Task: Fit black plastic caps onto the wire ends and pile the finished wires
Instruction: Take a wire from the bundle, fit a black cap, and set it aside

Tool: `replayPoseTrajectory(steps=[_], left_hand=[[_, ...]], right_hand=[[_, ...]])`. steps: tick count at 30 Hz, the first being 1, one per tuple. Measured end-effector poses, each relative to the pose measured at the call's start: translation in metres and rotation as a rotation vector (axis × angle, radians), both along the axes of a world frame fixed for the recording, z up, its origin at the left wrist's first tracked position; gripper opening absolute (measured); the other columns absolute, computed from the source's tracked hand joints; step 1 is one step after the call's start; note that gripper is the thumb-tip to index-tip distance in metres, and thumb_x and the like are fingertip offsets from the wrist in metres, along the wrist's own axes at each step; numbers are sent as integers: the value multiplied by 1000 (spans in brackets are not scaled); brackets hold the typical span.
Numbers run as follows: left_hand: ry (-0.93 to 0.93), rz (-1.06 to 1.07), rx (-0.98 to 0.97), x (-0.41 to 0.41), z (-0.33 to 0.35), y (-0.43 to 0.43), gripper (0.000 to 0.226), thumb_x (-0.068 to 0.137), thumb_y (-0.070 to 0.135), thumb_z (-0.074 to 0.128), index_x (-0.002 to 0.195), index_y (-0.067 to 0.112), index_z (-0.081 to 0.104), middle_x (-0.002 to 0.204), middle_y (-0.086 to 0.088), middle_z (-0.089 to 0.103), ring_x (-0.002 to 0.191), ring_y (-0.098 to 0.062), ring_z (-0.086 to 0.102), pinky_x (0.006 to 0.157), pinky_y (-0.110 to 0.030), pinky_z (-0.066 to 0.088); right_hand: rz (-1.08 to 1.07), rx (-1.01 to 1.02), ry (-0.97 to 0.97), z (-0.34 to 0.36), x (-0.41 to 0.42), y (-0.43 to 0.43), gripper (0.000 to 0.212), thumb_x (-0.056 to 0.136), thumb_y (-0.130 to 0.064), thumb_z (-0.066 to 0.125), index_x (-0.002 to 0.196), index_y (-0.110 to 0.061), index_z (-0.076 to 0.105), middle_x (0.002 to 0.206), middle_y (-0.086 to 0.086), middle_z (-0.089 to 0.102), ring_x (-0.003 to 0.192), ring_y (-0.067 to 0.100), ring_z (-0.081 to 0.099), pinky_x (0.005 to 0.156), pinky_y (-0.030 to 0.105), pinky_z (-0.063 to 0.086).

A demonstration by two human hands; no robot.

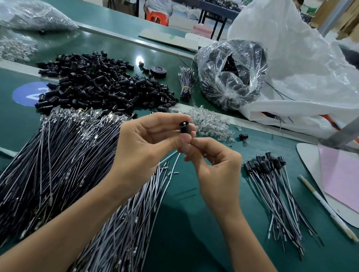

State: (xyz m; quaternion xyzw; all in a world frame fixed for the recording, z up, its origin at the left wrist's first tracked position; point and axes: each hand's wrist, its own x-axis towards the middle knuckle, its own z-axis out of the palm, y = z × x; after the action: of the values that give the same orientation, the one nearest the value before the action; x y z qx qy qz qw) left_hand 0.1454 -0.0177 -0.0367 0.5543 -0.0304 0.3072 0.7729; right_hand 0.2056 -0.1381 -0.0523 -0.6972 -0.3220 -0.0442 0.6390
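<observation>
Black cap (pixel 184 126) in left hand (pixel 144 142), wire (pixel 174 156) in right hand (pixel 216 169), cap heap (pixel 102 82) behind.

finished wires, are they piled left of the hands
No, the finished wires, caps on, lie to the right of the right hand; the pile on the left is uncapped wires.

It is a factory assembly hall: long green worktables (pixel 189 231), heaps of black caps (pixel 97 82) and loose wires (pixel 53 159), plastic bags (pixel 294 65) of parts, cardboard boxes (pixel 354 18) behind
</observation>
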Motion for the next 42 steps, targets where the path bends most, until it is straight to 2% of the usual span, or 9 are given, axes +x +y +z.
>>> replayPoseTrajectory(steps=[5, 8, 11, 15, 19, 27, 32, 36, 42], left_hand=[[7, 23, -41, 0, 0, 2, 32, 68, 0, 73, 99, 8, 70, 89, -8, 77, 83, -22, 74, 75, -23, 56], [15, 23, -38, 0, 1, 1, 37, 67, 1, 74, 102, 10, 69, 89, -9, 77, 83, -24, 75, 74, -24, 57], [10, 28, -18, -1, 3, 2, 40, 66, 2, 75, 104, 12, 69, 88, -9, 77, 82, -25, 75, 73, -23, 57], [8, 52, 22, -4, 4, 2, 41, 65, 1, 76, 104, 15, 70, 88, -8, 77, 80, -26, 75, 72, -23, 57], [11, 43, 66, -5, 6, 1, 41, 65, 3, 76, 104, 13, 69, 89, -7, 77, 80, -25, 75, 74, -23, 57], [-4, 36, 239, -4, 2, 0, 32, 73, 0, 73, 103, 13, 71, 98, -3, 76, 96, -21, 72, 87, -28, 55], [-35, 46, 219, -3, 0, 3, 29, 74, 1, 74, 102, 8, 71, 97, -8, 76, 92, -25, 72, 87, -34, 56], [-40, 34, 207, -2, -1, 3, 24, 72, 2, 74, 96, 0, 74, 96, -9, 76, 92, -24, 72, 85, -28, 55], [-72, -20, 128, -1, -1, 3, 27, 69, 1, 75, 96, 4, 74, 94, -12, 76, 89, -28, 73, 83, -30, 56]], right_hand=[[23, -31, -17, 0, -1, 2, 15, 80, -13, 72, 78, -27, 69, 70, -5, 73, 63, 8, 66, 68, 36, 56], [20, -40, -40, -2, -1, 1, 25, 80, -9, 75, 77, -33, 67, 70, -7, 73, 63, 13, 65, 67, 35, 55], [7, -63, -69, -4, -2, 2, 17, 80, -10, 76, 78, -26, 70, 71, -8, 73, 64, 9, 62, 67, 35, 51], [-23, -87, -121, -8, -2, 3, 7, 80, -14, 74, 76, -17, 70, 69, -16, 70, 64, -2, 59, 67, 23, 43], [-57, -94, -166, -10, -1, 3, 8, 79, -17, 75, 75, -10, 72, 68, -15, 68, 63, -4, 57, 66, 20, 40], [-105, -36, -170, -5, 2, -1, 8, 78, -19, 74, 72, -13, 73, 63, -23, 62, 61, -5, 54, 65, 14, 39], [-65, 18, -148, -1, 1, 0, 11, 80, -24, 74, 84, -14, 75, 70, -17, 66, 65, -3, 58, 67, 18, 44], [-54, 63, -142, -2, 2, 0, 6, 80, -23, 73, 83, -17, 73, 72, -19, 65, 69, -5, 61, 71, 12, 43], [-36, 76, -190, 0, 0, 0, 11, 81, -23, 76, 80, -18, 67, 74, -18, 63, 71, -5, 61, 72, 11, 43]])
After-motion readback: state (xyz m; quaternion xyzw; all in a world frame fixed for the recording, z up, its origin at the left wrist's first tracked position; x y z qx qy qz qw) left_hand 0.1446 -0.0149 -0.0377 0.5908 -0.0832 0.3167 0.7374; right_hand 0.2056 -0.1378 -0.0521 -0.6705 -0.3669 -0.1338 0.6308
